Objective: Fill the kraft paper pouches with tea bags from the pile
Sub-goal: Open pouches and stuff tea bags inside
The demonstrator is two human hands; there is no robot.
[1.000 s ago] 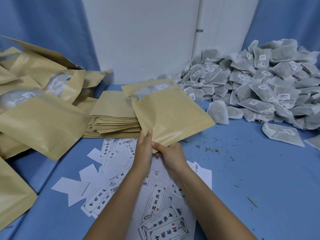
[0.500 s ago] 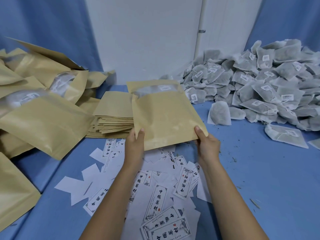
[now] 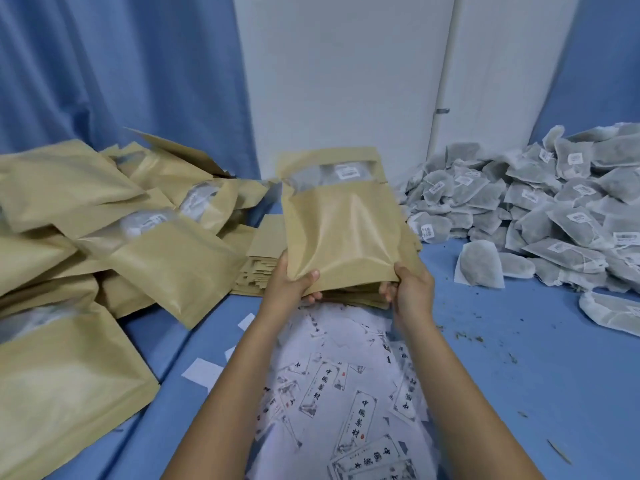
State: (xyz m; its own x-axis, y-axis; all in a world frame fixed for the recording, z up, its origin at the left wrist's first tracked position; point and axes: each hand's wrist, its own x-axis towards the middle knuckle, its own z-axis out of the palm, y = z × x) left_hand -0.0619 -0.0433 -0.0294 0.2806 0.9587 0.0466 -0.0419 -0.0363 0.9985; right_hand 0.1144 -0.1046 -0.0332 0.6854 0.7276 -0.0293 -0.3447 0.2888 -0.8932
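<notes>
- Far left: heap of filled pouches, kraft brown, lying tilted over one another on the blue worktop; clear windows show on a few.
- Just right of the heap: stack of flat pouches, lying flat, partly hidden behind the hands.
- Left hand grips the lower left corner of the held pouch: thumb on the front face, fingers curled under the bottom edge.
- Held pouch is centre frame, lifted off the worktop, upright with a slight tilt, window at the top; a tea bag with a white tag shows through the window.
- Right hand grips the lower right corner of the same pouch, thumb on the front, fingers wrapped behind.
- Below the hands and between the forearms: paper slips, white with black printed characters, scattered and overlapping on the worktop.
- Right of the slips: small green crumbs loose on the blue surface.
- Right side: tea bag pile, grey mesh bags with white tags, heaped against the back corner; one loose tea bag lies just in front of the pile's near edge.
- Background: blue curtain on the left, white wall in the middle.
</notes>
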